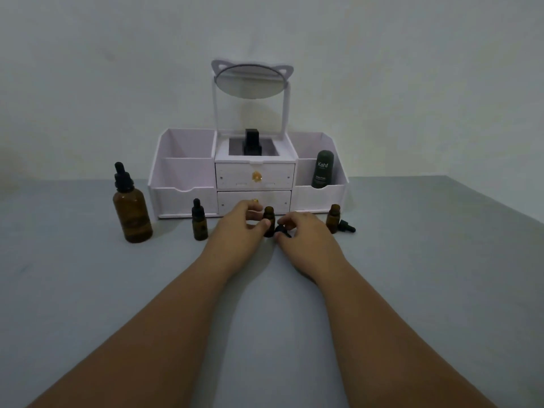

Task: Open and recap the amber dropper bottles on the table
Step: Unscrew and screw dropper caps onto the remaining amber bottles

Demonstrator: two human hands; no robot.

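A: "Amber glass: your left hand grips the uncapped bottle upright on the table."

B: "Your right hand pinches its black dropper cap just beside it. Hold the bottle steady, guide the cap straight down, then twist."

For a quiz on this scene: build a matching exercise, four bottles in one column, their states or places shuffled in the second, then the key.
1. large amber bottle
2. middle small bottle
3. rightmost small bottle
4. dark green bottle

A. in the organizer's right compartment
B. uncapped, held by the left hand, black cap in the right hand
C. capped, far left on the table
D. uncapped, dropper top lying beside it

Pairs: 1-C, 2-B, 3-D, 4-A
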